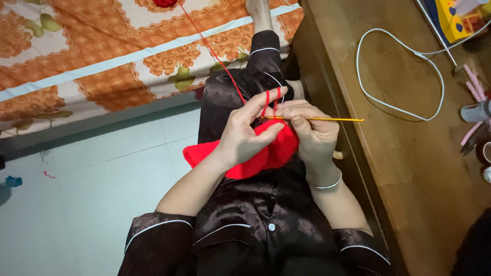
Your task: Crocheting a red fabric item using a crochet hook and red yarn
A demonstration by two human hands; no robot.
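Nearest you are your two dark satin sleeves (163, 230) with white piping, and one white button (271, 227) at the shirt front. Just past them, your left hand (244, 134) is closed on one piece of red crochet work (266, 151), thumb pressed on its top edge; the forefinger points up toward one o'clock with the red yarn (217, 57) looped over it. Your right hand (313, 134), touching the left at three o'clock of it, is clenched around one yellow crochet hook (327, 119). The hook lies level, its shaft sticking out toward three o'clock, its tip buried among the yarn loops between your fingers. One silver bangle (324, 185) circles your right wrist.

The crochet work sits in your lap, centre frame, spilling toward eight o'clock under your left palm. From your forefinger one yarn strand runs up toward eleven o'clock to one red ball (164, 2), half cut off at the top edge, on an orange flowered bedsheet (102, 61).

At three o'clock stands one wooden table (399, 168). On it, toward one o'clock, lies one white cable (394, 107) in a loop. Two pink sticks (473, 82) lie at the far right edge.
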